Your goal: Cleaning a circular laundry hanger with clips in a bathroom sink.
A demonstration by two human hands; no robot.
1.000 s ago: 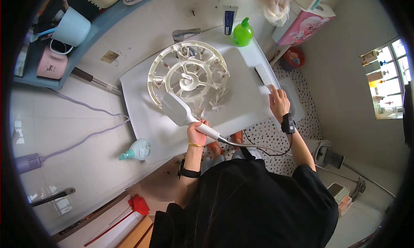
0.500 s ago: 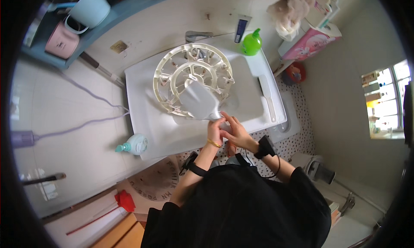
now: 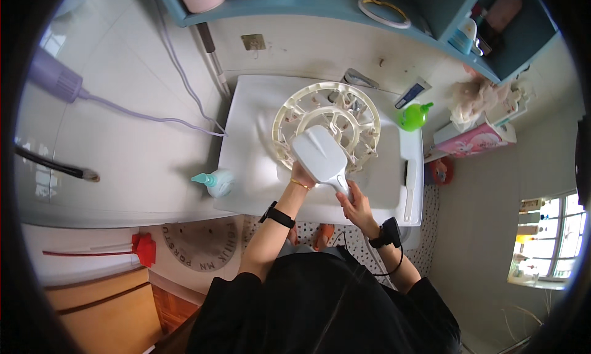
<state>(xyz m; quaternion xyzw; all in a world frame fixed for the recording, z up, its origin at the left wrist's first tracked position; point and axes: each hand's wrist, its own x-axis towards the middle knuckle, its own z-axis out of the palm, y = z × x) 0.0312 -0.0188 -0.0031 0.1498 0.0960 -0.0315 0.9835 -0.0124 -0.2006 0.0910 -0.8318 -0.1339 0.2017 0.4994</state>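
Observation:
A white, flat paddle-shaped thing (image 3: 321,156) with a short handle is tilted over the sink's near side, broad smooth face up; its underside is hidden. My right hand (image 3: 359,207) has its fingers closed round the handle. My left hand (image 3: 303,174) is behind the wide head, its fingers hidden by it. Beyond the paddle, a round cream clip drying rack (image 3: 278,132) with several clips lies in the white sink (image 3: 249,108), partly covered by the paddle.
A black-and-white long-handled brush (image 3: 409,191) lies on the sink's right rim. A green bottle (image 3: 414,117) and a tube (image 3: 411,94) stand by the tap (image 3: 360,78). To the left are a pump bottle (image 3: 217,183) and a purple corded appliance (image 3: 56,77). A blue shelf (image 3: 308,8) overhangs the back.
My view has turned, so the sink sits further right. My left hand has gone from near the handle to behind the paddle's head, while my right hand now grips the handle.

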